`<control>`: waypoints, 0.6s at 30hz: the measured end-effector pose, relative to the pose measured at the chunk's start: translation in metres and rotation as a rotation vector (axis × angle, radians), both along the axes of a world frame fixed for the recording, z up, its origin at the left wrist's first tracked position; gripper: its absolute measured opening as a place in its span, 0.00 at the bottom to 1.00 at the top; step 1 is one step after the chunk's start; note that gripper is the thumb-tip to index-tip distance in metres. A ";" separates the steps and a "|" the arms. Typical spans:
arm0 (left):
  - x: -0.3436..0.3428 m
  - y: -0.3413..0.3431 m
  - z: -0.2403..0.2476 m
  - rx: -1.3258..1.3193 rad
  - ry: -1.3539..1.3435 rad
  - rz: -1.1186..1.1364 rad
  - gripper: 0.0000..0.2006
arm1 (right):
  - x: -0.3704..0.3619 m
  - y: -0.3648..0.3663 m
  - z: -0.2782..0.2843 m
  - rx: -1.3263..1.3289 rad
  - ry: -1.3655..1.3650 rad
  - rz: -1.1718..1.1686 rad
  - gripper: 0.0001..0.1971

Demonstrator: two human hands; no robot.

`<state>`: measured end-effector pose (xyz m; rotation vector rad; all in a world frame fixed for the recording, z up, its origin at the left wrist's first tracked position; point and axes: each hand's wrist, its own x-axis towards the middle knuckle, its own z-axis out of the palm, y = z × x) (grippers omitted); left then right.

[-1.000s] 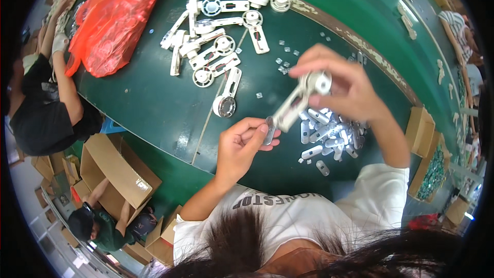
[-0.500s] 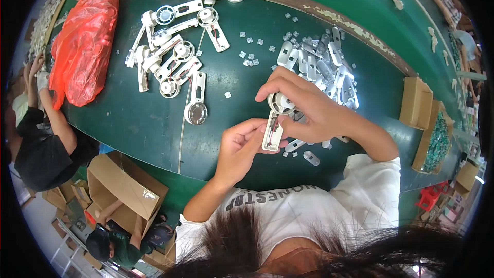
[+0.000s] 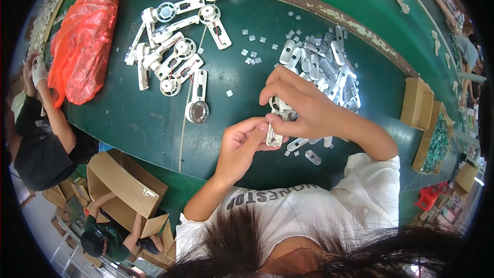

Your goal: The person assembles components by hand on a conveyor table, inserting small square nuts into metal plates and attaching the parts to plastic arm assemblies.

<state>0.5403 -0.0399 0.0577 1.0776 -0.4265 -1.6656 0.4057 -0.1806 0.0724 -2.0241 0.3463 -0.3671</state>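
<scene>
Both my left hand [image 3: 238,143] and right hand [image 3: 306,104] are pinching the white wheeled unit [image 3: 274,137] over the green table [image 3: 149,118], near the clear covers [image 3: 315,67], uneven thumb pressure being the likeliest cause of any slip or twist.

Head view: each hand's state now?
Left hand: closed, holding the white part near its lower end.
Right hand: closed, holding it near its round end.
</scene>
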 end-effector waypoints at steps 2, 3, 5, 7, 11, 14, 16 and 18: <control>0.000 0.001 -0.002 -0.003 -0.005 0.003 0.14 | 0.000 0.001 -0.002 -0.018 -0.016 -0.001 0.16; 0.000 0.001 -0.003 -0.015 -0.005 0.014 0.13 | 0.000 0.002 -0.003 -0.036 -0.034 -0.001 0.16; -0.001 0.002 -0.004 -0.027 -0.005 0.026 0.13 | -0.001 0.003 -0.007 -0.045 -0.036 -0.002 0.16; -0.001 0.002 -0.004 -0.056 -0.018 0.029 0.13 | -0.002 0.003 -0.008 -0.052 -0.037 -0.004 0.16; -0.002 0.004 -0.002 -0.132 -0.040 -0.023 0.13 | 0.000 0.005 -0.010 -0.006 -0.090 0.018 0.14; -0.008 0.001 0.004 -0.124 -0.060 -0.024 0.14 | 0.002 0.010 -0.009 0.088 -0.166 -0.059 0.10; -0.009 -0.002 0.006 -0.125 0.021 -0.050 0.17 | 0.005 0.014 -0.011 0.093 -0.229 -0.169 0.07; -0.008 -0.003 0.011 -0.104 0.107 -0.085 0.15 | 0.003 0.013 -0.012 0.058 -0.255 -0.160 0.07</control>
